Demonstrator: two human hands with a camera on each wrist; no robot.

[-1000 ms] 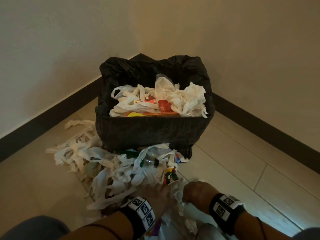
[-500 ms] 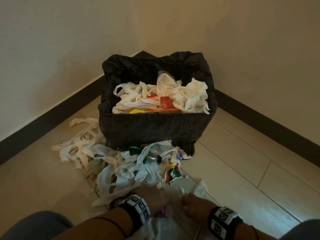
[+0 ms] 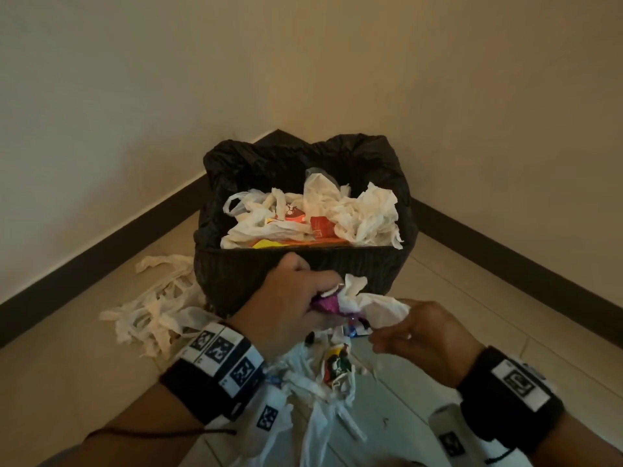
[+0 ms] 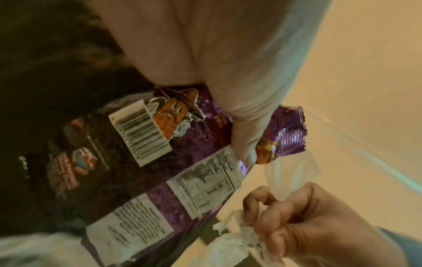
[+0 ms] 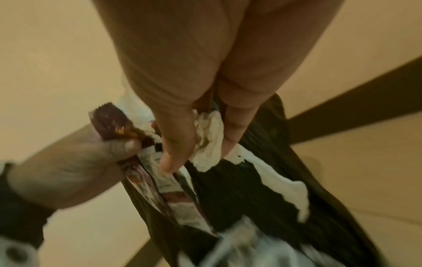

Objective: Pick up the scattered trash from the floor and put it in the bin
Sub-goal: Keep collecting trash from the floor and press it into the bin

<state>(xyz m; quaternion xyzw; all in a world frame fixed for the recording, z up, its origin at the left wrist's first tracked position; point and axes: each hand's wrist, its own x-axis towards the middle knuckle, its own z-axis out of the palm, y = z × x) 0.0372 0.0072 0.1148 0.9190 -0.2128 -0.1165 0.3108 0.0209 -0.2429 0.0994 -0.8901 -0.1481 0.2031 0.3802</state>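
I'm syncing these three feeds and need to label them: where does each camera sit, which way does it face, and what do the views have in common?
Head: worn on the head, looking forward and down at the bin in the wall corner; both forearms and wristbands show.
Left wrist: looks along the left hand gripping a purple snack wrapper.
Right wrist: looks along the right hand pinching white tissue.
Shared: each wrist view shows the other hand, and all three show the wrapper.

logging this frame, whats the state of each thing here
bin: lined, nearly full
purple wrapper: crumpled, gripped by left hand
tissue: crumpled, pinched by right hand
paper strips: scattered on floor
picture wrapper: on floor
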